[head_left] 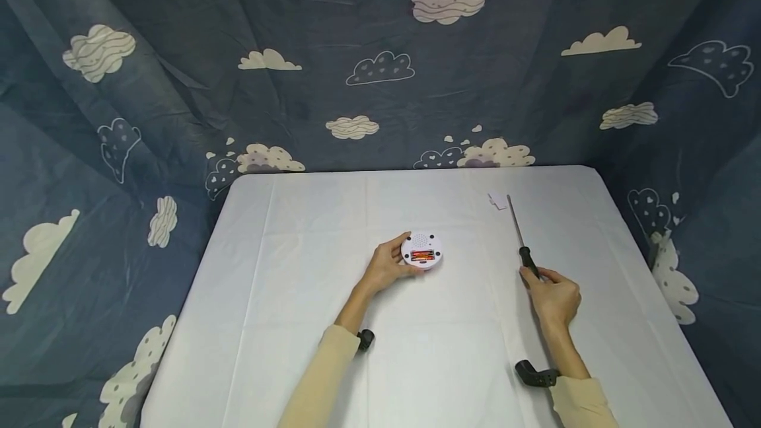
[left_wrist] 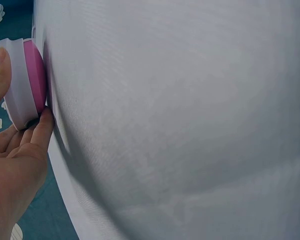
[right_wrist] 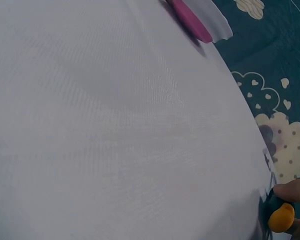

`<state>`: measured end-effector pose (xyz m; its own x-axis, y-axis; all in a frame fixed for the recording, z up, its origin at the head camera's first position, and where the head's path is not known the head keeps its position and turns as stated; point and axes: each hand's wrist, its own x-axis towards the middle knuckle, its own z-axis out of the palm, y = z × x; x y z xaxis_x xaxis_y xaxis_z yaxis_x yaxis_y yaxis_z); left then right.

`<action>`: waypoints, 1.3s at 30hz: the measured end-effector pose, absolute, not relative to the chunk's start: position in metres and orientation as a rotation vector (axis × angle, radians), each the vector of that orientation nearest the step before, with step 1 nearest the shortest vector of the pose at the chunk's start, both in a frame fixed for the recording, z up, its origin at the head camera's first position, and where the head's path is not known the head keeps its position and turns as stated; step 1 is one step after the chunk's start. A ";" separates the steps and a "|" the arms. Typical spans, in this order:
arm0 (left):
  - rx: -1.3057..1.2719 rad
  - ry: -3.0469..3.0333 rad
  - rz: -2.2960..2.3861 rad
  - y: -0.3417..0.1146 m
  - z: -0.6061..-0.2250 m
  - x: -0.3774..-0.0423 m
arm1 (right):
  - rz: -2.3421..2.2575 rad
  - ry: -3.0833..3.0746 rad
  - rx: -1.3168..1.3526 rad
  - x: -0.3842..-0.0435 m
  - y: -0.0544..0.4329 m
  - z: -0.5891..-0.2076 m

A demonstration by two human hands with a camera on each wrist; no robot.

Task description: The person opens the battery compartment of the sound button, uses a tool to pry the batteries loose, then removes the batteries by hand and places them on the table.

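Observation:
My left hand point(head_left: 383, 269) grips a round white device point(head_left: 431, 241) by its left edge, thumb on one side and fingers on the other. Its back faces up, showing a speaker grille, small dark feet and an uncovered battery bay with orange batteries point(head_left: 423, 255). In the left wrist view the device's other face is pink point(left_wrist: 36, 75), turned toward the tabletop. Off to the right, my right hand point(head_left: 554, 296) holds a screwdriver point(head_left: 525, 253) by its black handle, its long shaft pointing away from me. The handle's end is yellow in the right wrist view.
A small whitish piece point(head_left: 497, 201) lies beside the screwdriver's tip. White cloth covers the table point(head_left: 321, 216). A dark blue curtain point(head_left: 357, 32) with cloud prints hangs behind it and along both sides.

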<state>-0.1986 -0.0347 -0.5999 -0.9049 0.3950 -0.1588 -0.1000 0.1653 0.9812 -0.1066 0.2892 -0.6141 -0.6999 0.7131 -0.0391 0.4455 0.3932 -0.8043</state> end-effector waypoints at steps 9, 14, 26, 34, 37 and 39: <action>0.266 2.062 1.796 -0.037 -0.597 -0.201 | 1.276 -2.198 -0.928 -0.111 0.292 -0.620; 0.261 2.053 1.798 -0.038 -0.599 -0.202 | 1.305 -2.109 -0.906 -0.114 0.296 -0.620; 0.278 2.062 1.778 -0.038 -0.597 -0.202 | 1.814 -1.515 -0.769 -0.119 0.318 -0.593; 0.287 2.059 1.778 -0.038 -0.599 -0.201 | 2.071 -1.648 -0.544 -0.120 0.323 -0.568; 0.295 2.050 1.780 -0.037 -0.600 -0.201 | 2.086 -1.872 -0.340 -0.117 0.326 -0.561; 0.301 2.041 1.783 -0.036 -0.600 -0.201 | 2.061 -2.023 -0.220 -0.115 0.328 -0.555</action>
